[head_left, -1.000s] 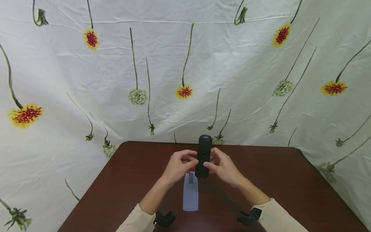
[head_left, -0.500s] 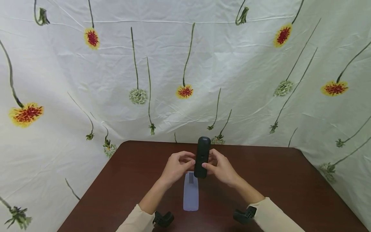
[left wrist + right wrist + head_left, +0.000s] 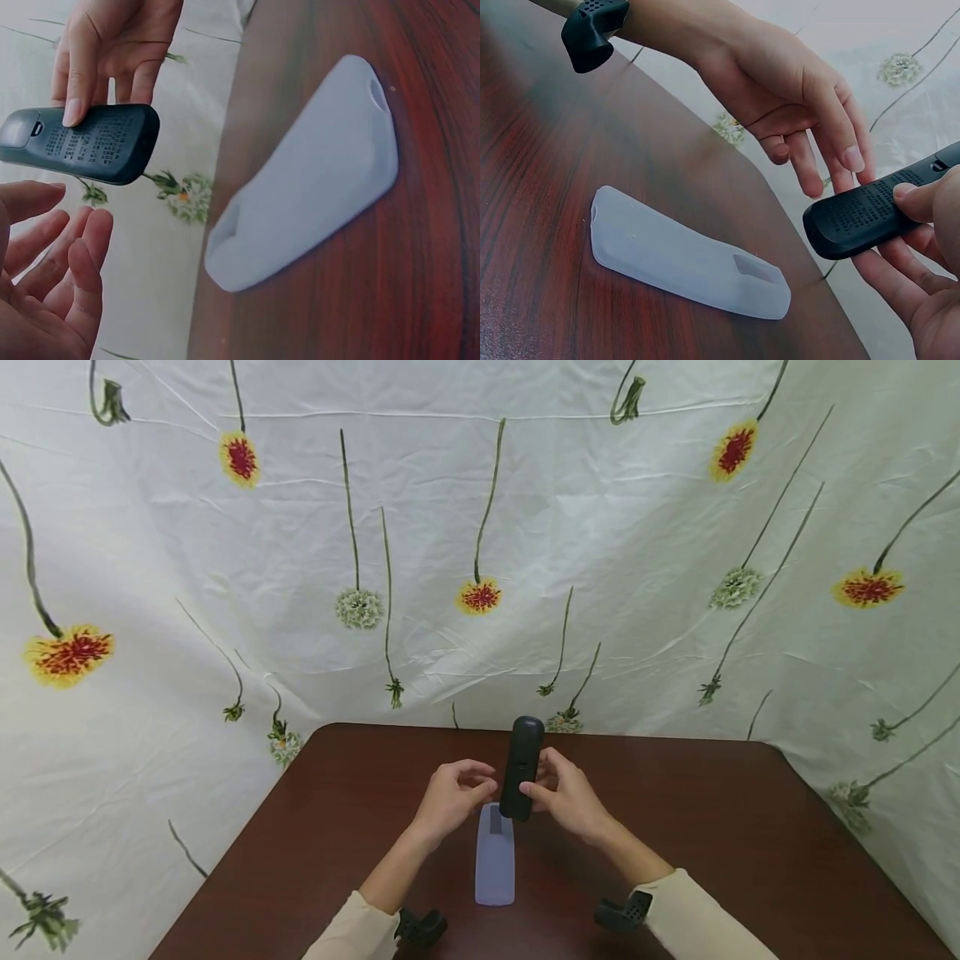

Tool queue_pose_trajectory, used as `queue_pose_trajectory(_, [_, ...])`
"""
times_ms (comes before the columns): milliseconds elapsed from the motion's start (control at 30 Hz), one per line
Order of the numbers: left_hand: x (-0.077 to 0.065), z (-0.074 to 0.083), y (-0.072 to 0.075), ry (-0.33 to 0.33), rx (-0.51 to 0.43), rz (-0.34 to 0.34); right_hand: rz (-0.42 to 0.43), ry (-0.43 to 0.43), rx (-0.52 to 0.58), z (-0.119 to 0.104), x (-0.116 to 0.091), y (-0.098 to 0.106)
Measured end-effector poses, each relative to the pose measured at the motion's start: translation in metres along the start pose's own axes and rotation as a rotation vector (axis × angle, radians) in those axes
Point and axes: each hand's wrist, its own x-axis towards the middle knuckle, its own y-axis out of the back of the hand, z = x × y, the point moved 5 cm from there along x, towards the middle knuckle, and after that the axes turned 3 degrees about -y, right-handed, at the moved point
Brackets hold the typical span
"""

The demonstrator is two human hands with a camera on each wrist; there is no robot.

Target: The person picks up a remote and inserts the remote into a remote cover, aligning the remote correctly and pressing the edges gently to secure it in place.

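Note:
A black remote control (image 3: 522, 768) is held up over the table with its back side showing; small print and a battery cover appear in the left wrist view. My right hand (image 3: 573, 802) grips it between thumb and fingers, the thumb pressed on its back. To its left, my left hand (image 3: 444, 800) hovers with loosely bent fingers and holds nothing; a gap separates it from the remote control (image 3: 97, 146). Below the hands, a pale translucent remote cover (image 3: 495, 864) lies on the table. A cutout near one end shows in the right wrist view of the cover (image 3: 682, 255).
The dark reddish-brown table (image 3: 360, 760) has rounded far corners. Behind it hangs a white cloth (image 3: 420, 527) printed with flowers. Black wrist devices (image 3: 422, 928) sit on both forearms, below cream sleeves (image 3: 701, 914).
My left hand has let go of the remote control and drawn away to the left. The right hand keeps its grip, shifting slightly left and tilting the remote control a little.

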Motion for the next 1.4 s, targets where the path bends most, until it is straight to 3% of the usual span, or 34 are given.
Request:
queue_pose_trajectory(167, [0.0, -0.015, 0.004, -0.013, 0.069, 0.017, 0.025, 0.006, 0.008, 0.005, 0.002, -0.002])
queue_pose_trajectory(267, [-0.001, -0.024, 0.005, 0.024, 0.128, 0.035, 0.033, 0.006, 0.015, 0.008, 0.004, -0.004])
queue_pose_trajectory(500, [-0.007, -0.038, 0.005, 0.13, 0.164, 0.048, 0.053, -0.002, 0.041, 0.015, 0.006, -0.009])
queue_pose_trajectory(767, [-0.012, -0.051, 0.001, 0.188, 0.196, 0.015, 0.075, -0.018, 0.052, 0.025, 0.008, -0.013])
queue_pose_trajectory(1100, [-0.013, -0.058, -0.007, 0.221, 0.241, -0.055, 0.094, -0.043, 0.092, 0.034, 0.009, -0.016])
queue_pose_trajectory(1400, [-0.015, -0.06, -0.009, 0.233, 0.302, -0.05, 0.115, -0.074, 0.074, 0.042, 0.01, -0.024])
